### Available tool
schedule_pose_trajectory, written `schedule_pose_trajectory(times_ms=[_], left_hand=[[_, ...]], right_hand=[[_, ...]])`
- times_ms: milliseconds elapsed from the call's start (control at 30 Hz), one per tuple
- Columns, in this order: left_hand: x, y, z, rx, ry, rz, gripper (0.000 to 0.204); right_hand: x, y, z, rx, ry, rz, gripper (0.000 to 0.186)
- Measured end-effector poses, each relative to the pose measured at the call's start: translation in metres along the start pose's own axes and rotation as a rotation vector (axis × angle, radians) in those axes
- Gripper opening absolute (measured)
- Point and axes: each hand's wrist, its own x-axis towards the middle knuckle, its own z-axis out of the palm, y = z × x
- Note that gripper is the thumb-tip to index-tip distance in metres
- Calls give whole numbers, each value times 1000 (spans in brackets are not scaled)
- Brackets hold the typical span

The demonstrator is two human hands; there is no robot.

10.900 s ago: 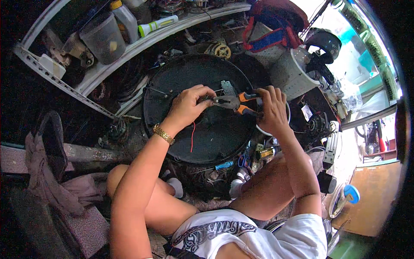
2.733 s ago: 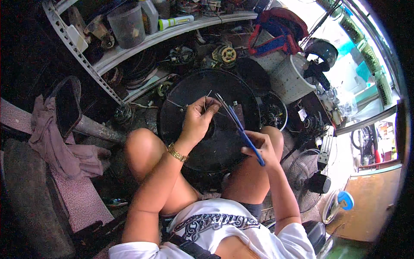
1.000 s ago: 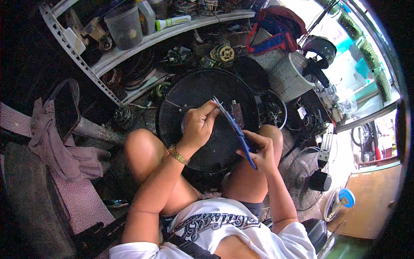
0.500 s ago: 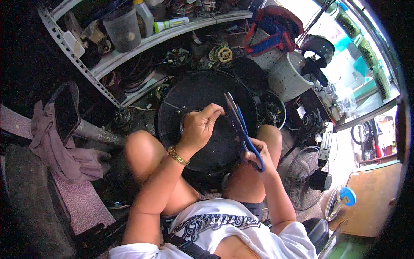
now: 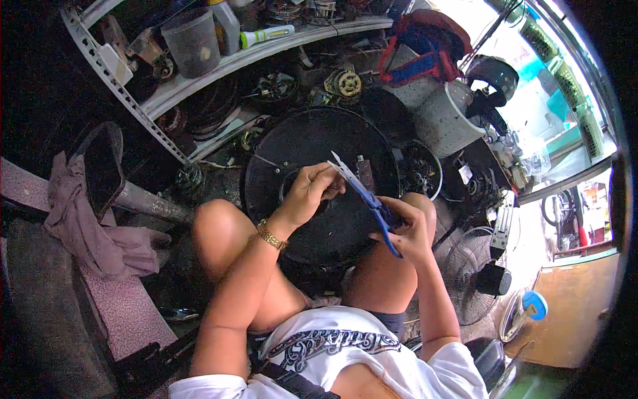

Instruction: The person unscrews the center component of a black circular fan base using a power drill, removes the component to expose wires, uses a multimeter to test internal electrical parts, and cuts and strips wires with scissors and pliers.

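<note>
My right hand grips a pair of blue-handled scissors, with its fingers around the handles. The blades point up and to the left, slightly parted at the tips. Close beside them, my left hand is closed in a pinch, its fingertips right by the blades. Whatever lies between those fingers is too small to make out. Both hands are above a round black disc-shaped part that sits between my knees, with a few small metal fittings on its face.
A metal shelf with a plastic tub and a flashlight runs across the back. To the right are a white perforated drum and a fan. A cloth hangs at the left.
The scissors have tilted further left, and their blades have come over to my left fingertips. My left hand has lowered slightly.
</note>
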Motion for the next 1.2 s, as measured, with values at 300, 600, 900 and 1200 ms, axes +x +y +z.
schedule_pose_trajectory(times_ms=[300,600,900,1200], left_hand=[[2,0,-4,75,-29,-8,35],[3,5,6,197,-45,61,18],[6,-12,-1,100,3,85,11],[7,-16,6,183,152,171,10]], right_hand=[[-4,2,8,164,-64,56,57],[-15,-1,20,1173,67,318,78],[-7,-20,-19,-231,123,-65,57],[5,-30,-21,-510,95,-242,57]])
